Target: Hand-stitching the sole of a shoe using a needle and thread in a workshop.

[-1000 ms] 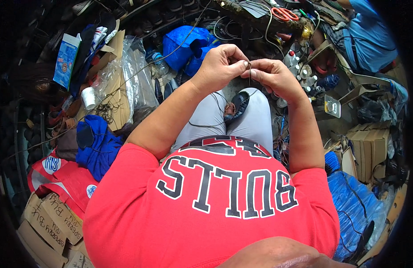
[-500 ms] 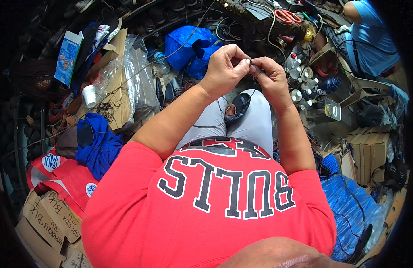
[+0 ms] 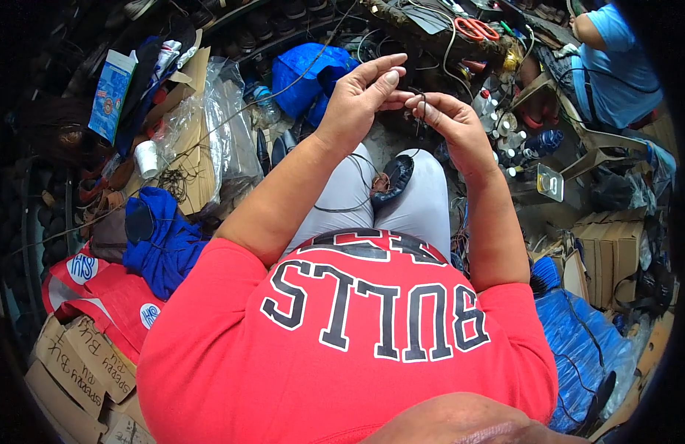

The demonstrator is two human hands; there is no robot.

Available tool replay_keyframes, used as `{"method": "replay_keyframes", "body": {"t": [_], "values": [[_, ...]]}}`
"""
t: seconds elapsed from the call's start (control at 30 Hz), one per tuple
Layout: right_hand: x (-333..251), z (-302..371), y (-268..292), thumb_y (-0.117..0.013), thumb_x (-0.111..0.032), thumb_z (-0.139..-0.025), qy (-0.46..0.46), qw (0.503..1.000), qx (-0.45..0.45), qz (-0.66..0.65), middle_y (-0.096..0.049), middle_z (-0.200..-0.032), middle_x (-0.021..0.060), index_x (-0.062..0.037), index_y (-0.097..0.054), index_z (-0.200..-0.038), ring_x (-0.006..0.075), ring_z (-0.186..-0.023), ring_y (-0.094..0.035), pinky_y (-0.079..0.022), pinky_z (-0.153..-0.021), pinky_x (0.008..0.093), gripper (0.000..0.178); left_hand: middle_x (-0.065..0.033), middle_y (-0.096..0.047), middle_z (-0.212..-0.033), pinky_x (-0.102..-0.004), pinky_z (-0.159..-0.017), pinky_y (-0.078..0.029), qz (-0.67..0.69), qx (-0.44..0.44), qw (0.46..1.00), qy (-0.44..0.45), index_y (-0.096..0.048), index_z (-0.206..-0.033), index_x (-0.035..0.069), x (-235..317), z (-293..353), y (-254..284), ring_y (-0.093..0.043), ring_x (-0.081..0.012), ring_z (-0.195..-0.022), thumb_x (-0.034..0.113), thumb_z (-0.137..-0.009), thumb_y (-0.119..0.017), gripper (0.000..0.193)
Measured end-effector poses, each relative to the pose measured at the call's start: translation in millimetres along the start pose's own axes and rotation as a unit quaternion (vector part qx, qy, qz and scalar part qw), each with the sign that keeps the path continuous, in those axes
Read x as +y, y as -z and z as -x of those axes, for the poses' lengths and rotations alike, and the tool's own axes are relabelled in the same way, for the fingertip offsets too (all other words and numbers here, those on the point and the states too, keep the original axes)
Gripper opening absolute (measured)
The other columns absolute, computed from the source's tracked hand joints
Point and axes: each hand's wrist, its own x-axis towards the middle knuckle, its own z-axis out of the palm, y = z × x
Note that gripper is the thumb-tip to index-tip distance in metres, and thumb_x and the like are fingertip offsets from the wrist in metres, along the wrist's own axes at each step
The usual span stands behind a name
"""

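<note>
My right hand (image 3: 463, 133) is raised in front of my knees, its thumb and fingertips pinched on a thin dark thread (image 3: 419, 124) that hangs in a small loop. Close to its left is my left hand (image 3: 356, 103), fingers stretched out and thumb apart, with nothing visible gripped. The two sets of fingertips nearly meet. Between my thighs lies a dark shoe (image 3: 396, 180) with a brownish inside. From near it, a dark strand curves across my left thigh. Whether that strand joins the one in my right hand cannot be made out.
Flattened cardboard (image 3: 196, 159), a white cup (image 3: 146, 159) and blue cloth (image 3: 161, 237) lie at left. Several bottles (image 3: 509, 140) stand at right, before another person in a light blue shirt (image 3: 616, 63). Orange-handled scissors (image 3: 475, 29) lie at the far side.
My hands were pinched together at one spot. Now the left has let go, spread its fingers and shifted slightly left, while the right keeps its pinch and shows the looped thread.
</note>
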Motion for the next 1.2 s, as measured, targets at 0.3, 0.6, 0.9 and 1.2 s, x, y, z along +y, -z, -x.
{"method": "replay_keyframes", "body": {"t": [0.3, 0.6, 0.9, 1.2], "values": [[-5, 1, -5, -0.061, -0.010, -0.084, 0.014, 1.000, -0.013, -0.004, -0.064, -0.094, 0.0050, 0.0006, -0.062, -0.103, 0.0078, -0.083, -0.056, -0.044, -0.078, 0.0220, 0.022, -0.0078, -0.062, -0.100, -0.0220, -0.077, -0.047, -0.056, -0.017, 0.998, 0.005, -0.057, -0.112, 0.002, 0, 4, 6, -0.061, -0.0120, -0.087, 0.016, -0.088, -0.057, 0.028], [-5, 2, 2, -0.058, -0.011, -0.086, -0.019, 0.999, -0.031, 0.032, -0.060, -0.085, 0.0010, 0.0017, -0.061, -0.096, 0.0075, -0.081, -0.054, -0.043, -0.076, 0.0210, 0.016, -0.0114, -0.059, -0.078, -0.0301, -0.065, -0.047, -0.498, -0.170, 0.818, -0.232, -0.059, -0.094, 0.004, 28, -9, 2, -0.060, -0.0235, -0.072, 0.011, -0.081, -0.060, 0.016], [-6, 3, 7, -0.056, -0.012, -0.087, -0.059, 0.991, -0.068, 0.098, -0.061, -0.087, 0.0022, 0.0016, -0.060, -0.096, 0.0078, -0.083, -0.054, -0.043, -0.074, 0.0222, 0.017, -0.0128, -0.057, -0.076, -0.0349, -0.065, -0.046, -0.572, -0.269, 0.750, -0.197, -0.056, -0.082, 0.002, 38, -15, 4, -0.057, -0.0303, -0.073, 0.013, -0.082, -0.055, 0.011], [-20, 5, -6, -0.065, -0.013, -0.080, 0.044, 0.969, 0.016, 0.245, -0.061, -0.085, 0.0041, -0.0001, -0.063, -0.094, 0.0105, -0.079, -0.056, -0.044, -0.071, 0.0233, 0.019, -0.0015, -0.054, -0.068, -0.0235, -0.056, -0.041, -0.418, -0.188, 0.887, -0.047, -0.060, -0.084, 0.000, 17, -12, 18, -0.049, -0.0074, -0.063, 0.012, -0.084, -0.054, 0.013]]}}
